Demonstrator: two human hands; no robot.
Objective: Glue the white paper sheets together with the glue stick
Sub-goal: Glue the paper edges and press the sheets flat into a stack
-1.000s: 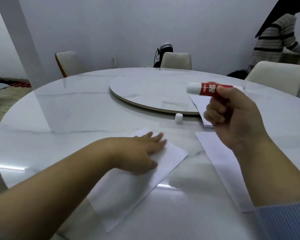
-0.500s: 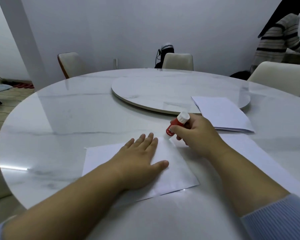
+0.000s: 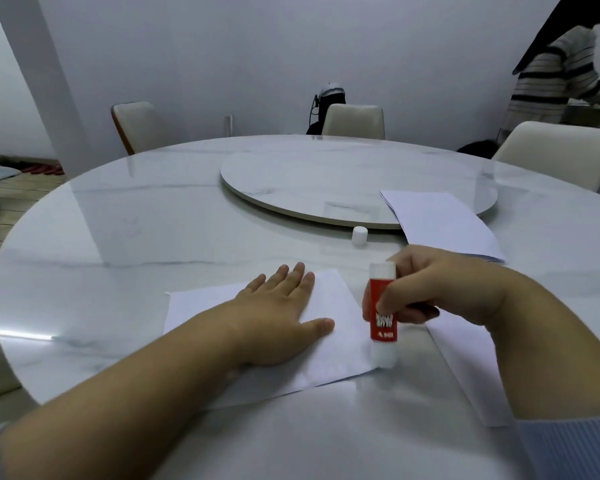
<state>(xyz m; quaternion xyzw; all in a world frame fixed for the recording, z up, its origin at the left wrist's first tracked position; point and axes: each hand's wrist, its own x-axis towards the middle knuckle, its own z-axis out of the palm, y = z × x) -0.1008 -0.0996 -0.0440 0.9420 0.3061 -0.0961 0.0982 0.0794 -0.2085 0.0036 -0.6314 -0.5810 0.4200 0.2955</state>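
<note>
Glue stick point(image 3: 382, 308) gripped upright in right hand point(image 3: 440, 289), left hand point(image 3: 278, 313) flat on sheet point(image 3: 333, 327), cap point(image 3: 359, 235) beyond.

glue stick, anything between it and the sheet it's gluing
Nothing visible. The glue stick, gripped by the right hand, has its tip at the sheet near its right edge; the left hand lies flat further left.

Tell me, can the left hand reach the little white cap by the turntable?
Probably yes. The left hand lies flat on the paper sheet, holding nothing, and only bare table lies between it and the cap.
</note>
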